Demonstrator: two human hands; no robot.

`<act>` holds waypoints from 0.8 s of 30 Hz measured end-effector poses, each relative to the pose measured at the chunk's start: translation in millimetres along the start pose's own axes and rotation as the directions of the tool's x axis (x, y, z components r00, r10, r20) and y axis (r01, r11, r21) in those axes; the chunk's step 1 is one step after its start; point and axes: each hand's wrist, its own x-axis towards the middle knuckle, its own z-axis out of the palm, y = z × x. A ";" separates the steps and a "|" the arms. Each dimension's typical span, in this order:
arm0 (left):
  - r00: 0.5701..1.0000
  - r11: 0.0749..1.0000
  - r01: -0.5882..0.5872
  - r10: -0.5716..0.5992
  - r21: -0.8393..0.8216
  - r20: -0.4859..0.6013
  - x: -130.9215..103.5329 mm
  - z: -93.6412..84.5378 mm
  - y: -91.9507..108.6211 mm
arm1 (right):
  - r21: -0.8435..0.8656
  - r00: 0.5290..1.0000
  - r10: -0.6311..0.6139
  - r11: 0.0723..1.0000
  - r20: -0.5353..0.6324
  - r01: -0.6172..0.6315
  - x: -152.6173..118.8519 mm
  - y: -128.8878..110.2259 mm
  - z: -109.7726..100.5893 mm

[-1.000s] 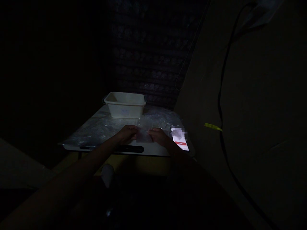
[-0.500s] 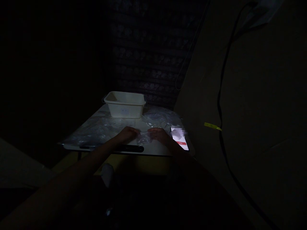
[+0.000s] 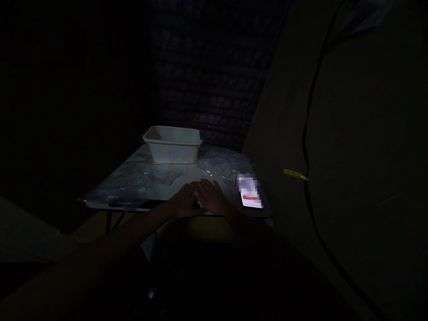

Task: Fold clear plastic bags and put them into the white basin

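Observation:
My left hand [image 3: 184,200] and my right hand [image 3: 212,197] lie flat, side by side and touching, at the front edge of a small pale table [image 3: 165,191]. Their fingers are stretched out, and the right fingers partly overlap the left ones. The small clear plastic piece is hidden from sight, perhaps under the palms. To the left of my hands spreads crumpled clear plastic [image 3: 125,185]. More clear plastic wrap [image 3: 219,162] lies beyond my right hand. A lit phone [image 3: 251,199] rests on the table to the right of my right hand.
A cream plastic tub [image 3: 174,153] with side handles stands at the back of the table. A dark cable [image 3: 305,147] with a yellow tag [image 3: 295,174] hangs along the wall at right. A dark patterned curtain or shutter is behind. The room is very dim.
Half a second ago my hands were apart, holding a small clear plastic piece between them. They have come together and now lie flat, and that piece no longer shows.

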 end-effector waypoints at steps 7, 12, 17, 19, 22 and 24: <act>0.998 0.996 0.020 -0.024 0.091 0.050 -1.0 4.5 0.7 | -0.059 0.998 -0.018 0.998 0.059 0.021 -5.0 0.9 8.8; 0.996 0.993 0.034 -0.043 0.113 0.077 -2.5 5.8 0.8 | -0.047 0.997 -0.003 0.999 0.076 0.006 -6.5 1.1 11.1; 0.996 0.990 0.049 -0.059 0.134 0.070 -2.5 9.2 0.2 | -0.055 0.993 0.030 0.998 0.112 -0.024 -5.7 0.2 11.3; 0.995 0.990 0.056 -0.067 0.131 0.079 -2.3 7.4 1.7 | -0.046 0.992 0.027 0.999 0.123 -0.022 -5.6 0.5 10.6; 0.993 0.990 0.055 -0.067 0.133 0.092 -2.8 2.1 4.6 | 0.010 0.993 0.020 1.000 0.114 -0.021 -5.1 4.3 7.1; 0.992 0.987 0.062 -0.078 0.151 0.102 -3.8 -0.7 6.1 | 0.054 0.996 0.051 0.997 0.070 -0.055 -3.6 9.5 2.9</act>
